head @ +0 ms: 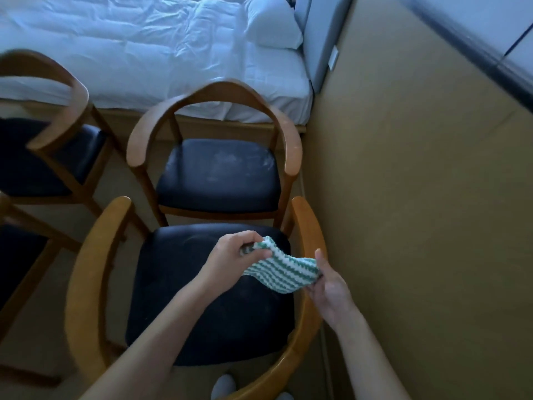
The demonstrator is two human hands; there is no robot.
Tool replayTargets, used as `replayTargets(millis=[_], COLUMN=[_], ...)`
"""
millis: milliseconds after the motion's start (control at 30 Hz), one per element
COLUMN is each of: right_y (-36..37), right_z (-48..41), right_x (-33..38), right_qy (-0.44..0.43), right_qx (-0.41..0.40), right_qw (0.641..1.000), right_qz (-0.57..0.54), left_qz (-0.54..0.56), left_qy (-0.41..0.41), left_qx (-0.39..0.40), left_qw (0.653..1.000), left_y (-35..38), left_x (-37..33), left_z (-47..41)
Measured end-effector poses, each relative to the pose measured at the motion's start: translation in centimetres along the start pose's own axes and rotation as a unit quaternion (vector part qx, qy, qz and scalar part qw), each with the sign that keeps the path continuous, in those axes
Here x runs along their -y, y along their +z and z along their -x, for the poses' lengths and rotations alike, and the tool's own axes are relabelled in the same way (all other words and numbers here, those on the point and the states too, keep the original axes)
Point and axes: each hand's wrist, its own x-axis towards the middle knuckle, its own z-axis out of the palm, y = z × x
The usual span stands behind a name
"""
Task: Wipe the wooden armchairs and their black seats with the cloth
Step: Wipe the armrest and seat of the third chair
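Holding the cloth [279, 267] over the right side of the near seat [187, 298], you pinch one end in your left hand [233, 252] and the other in your right hand [328, 287]. The far seat [219, 174] looks dusty, so most wiping seems left.

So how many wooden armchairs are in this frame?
4: nearest armchair at bottom centre; middle armchair just beyond it, by the bed; upper-left armchair at the left edge; lower-left armchair, mostly cropped. More may sit out of view.
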Motion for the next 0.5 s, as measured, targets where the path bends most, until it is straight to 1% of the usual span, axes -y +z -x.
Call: replayTargets(millis=[67,167,267,333,400,500], right_y=[1.5,3.1,3.7,3.7,3.7,3.6], right_z=[0.6,1.4,2.1,2.5,2.7,2.8], right_x=[0.8,1.2,1.7,2.0,2.6,3.3], right_qy=[-0.014,-0.016,0.0,0.019,0.03,0.026], right_qx=[-0.002,-0.006,-0.002,0.028,0.057,0.083], right_qw=[1.0,1.0,1.0,0.999,0.998,0.994], right_qz=[-0.004,0.009,0.029,0.021,0.019,0.059], left_qz=[0.016,0.099,0.193,0.245,0.238,0.159], left_qy=[-0.018,-0.089,-0.188,-0.213,-0.203,-0.183], left_qx=[-0.007,-0.011,-0.027,-0.052,-0.08,-0.124], left_qw=[1.0,0.991,0.963,0.944,0.946,0.962], left_y=[-1.2,-2.2,-2.3,-2.4,-2.3,-2.2], left_x=[0.1,0.5,0.6,0.4,0.4,0.4], left_z=[0.7,1.8,2.7,2.9,2.9,2.7])
